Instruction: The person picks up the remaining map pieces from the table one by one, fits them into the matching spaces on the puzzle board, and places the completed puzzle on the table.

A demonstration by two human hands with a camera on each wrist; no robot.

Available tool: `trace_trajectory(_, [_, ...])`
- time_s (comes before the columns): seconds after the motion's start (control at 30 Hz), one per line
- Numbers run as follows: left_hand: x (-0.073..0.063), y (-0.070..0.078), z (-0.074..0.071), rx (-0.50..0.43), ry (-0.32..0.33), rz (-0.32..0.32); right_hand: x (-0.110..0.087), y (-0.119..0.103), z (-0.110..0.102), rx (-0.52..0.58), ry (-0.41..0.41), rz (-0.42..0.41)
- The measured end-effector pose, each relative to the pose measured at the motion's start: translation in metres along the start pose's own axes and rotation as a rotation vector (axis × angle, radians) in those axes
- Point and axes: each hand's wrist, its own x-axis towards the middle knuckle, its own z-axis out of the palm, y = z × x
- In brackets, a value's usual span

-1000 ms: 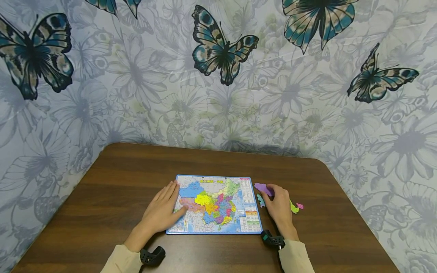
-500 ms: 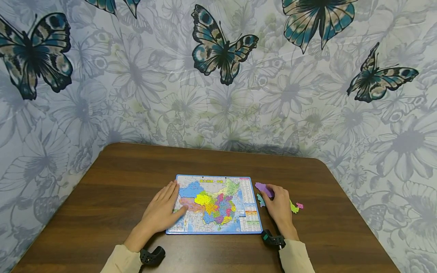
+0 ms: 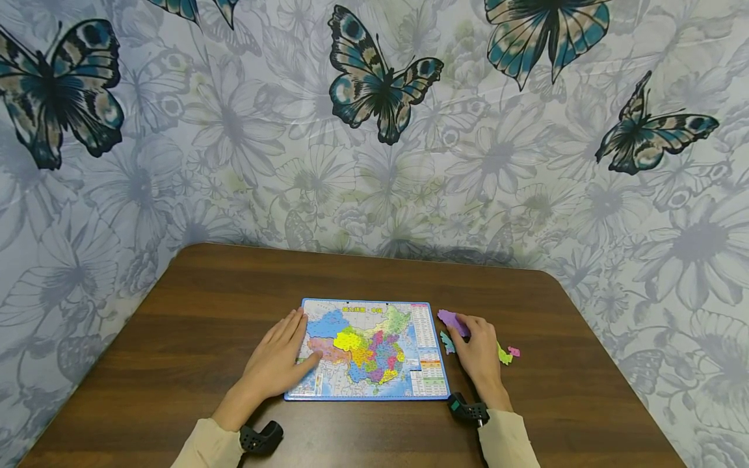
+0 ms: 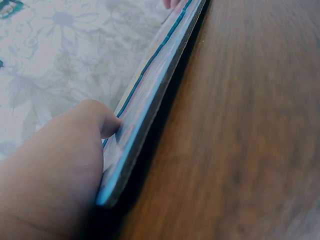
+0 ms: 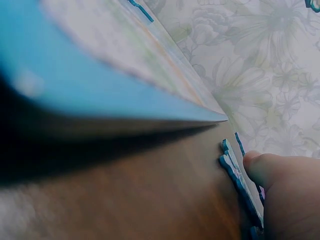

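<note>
A map puzzle board (image 3: 374,394) with a blue rim lies flat on the table, its coloured pieces set in the middle. My left hand (image 3: 275,361) rests on its left edge, fingers straight and together, thumb on the map. In the left wrist view the thumb (image 4: 102,120) touches the board's surface. Right of the board, my right hand (image 3: 481,354) rests over loose puzzle pieces, fingers loosely bent. Its fingertips touch a purple puzzle piece (image 3: 450,320). A teal puzzle piece (image 3: 447,343) lies by the thumb. What lies under the palm is hidden.
A yellow-green puzzle piece (image 3: 504,355) and a small pink one (image 3: 514,351) lie right of my right hand. The brown wooden table (image 3: 234,279) has rounded far corners. Behind it hangs a butterfly-patterned cloth (image 3: 386,195).
</note>
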Motion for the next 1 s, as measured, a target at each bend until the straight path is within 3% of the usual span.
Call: trace_trajectory(1.0, [0.0004, -0.0006, 0.0015, -0.016, 0.003, -0.012, 0.0004, -0.0030, 0.0012, 0.076, 0.160, -0.066])
